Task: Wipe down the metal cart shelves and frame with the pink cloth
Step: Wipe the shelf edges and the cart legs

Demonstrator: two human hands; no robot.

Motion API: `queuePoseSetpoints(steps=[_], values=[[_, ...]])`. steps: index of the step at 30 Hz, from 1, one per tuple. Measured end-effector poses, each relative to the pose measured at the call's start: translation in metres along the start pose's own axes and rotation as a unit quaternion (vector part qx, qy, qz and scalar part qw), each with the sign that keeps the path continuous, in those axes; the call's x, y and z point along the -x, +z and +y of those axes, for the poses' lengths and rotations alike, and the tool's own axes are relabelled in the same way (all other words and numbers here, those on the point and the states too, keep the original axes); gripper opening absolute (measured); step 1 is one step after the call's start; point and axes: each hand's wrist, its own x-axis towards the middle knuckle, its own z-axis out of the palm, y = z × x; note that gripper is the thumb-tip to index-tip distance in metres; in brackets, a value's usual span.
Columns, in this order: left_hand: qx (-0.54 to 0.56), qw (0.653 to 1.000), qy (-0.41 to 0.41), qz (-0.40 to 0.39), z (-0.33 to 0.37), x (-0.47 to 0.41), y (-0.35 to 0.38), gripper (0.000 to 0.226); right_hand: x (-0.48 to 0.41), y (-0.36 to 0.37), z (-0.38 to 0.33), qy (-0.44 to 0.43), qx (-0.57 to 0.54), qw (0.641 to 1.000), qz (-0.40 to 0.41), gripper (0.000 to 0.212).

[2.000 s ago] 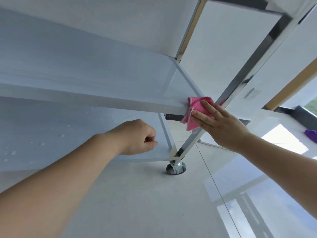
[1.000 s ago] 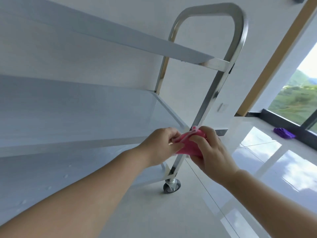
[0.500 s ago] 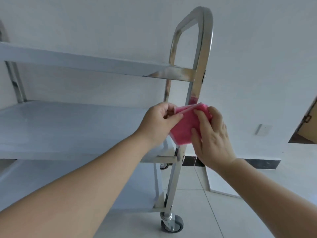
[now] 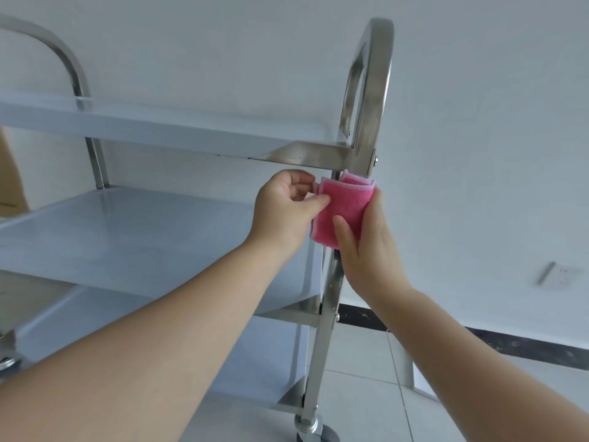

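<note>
so, r hand (image 4: 369, 250) grips the pink cloth (image 4: 345, 204) from the right side, thumb laid across its front, other fingers hidden behind it. l hand (image 4: 285, 212) pinches the cloth's left edge btwn thumb & forefinger, rest of the fingers curled. both hands clamped on the same cloth, l & r of it.

cloth is folded in layers, pale trim showing along the top edge. it sits against the front of the cart's near upright post (image 4: 328, 314), just under the corner of the top shelf (image 4: 191, 129). can't tell if it wraps fully round the post.

post runs up into a rounded steel handle loop (image 4: 379, 74) & down to a caster wheel (image 4: 318, 433) on the tiled floor (image 4: 366, 393). middle shelf (image 4: 143, 231) lies behind the l forearm, bottom shelf (image 4: 271, 349) below that. second handle loop (image 4: 57, 52) at the cart's far end.

white wall (image 4: 478, 122) behind, w/ a socket plate (image 4: 561, 277) low on the right & dark skirting (image 4: 526, 346) along the floor.
</note>
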Motion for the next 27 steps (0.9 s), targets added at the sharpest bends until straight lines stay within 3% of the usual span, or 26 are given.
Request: queuePoseSetpoints(steps=[4, 11, 15, 21, 27], values=[[0.005, 0.999, -0.006, -0.037, -0.005, -0.004, -0.010, 0.021, -0.010, 0.006, -0.012, 0.082, -0.083, 0.992, 0.041, 0.029], [-0.073, 0.983, -0.054, -0.158, -0.058, 0.033, -0.044, 0.007, -0.028, 0.013, -0.031, 0.165, -0.157, 0.964, 0.137, 0.040], [-0.089, 0.972, -0.041, -0.212, -0.078, 0.056, -0.056, 0.011, -0.028, 0.019, -0.032, 0.168, -0.132, 0.960, 0.183, 0.039], [-0.139, 0.952, -0.047, -0.269, -0.099, 0.083, -0.067, 0.013, -0.025, 0.022, -0.029, 0.155, -0.104, 0.965, 0.183, 0.040], [-0.225, 0.899, -0.058, -0.370, -0.117, 0.097, -0.074, 0.005, -0.012, 0.030, -0.018, 0.151, -0.103, 0.966, 0.184, 0.048]])
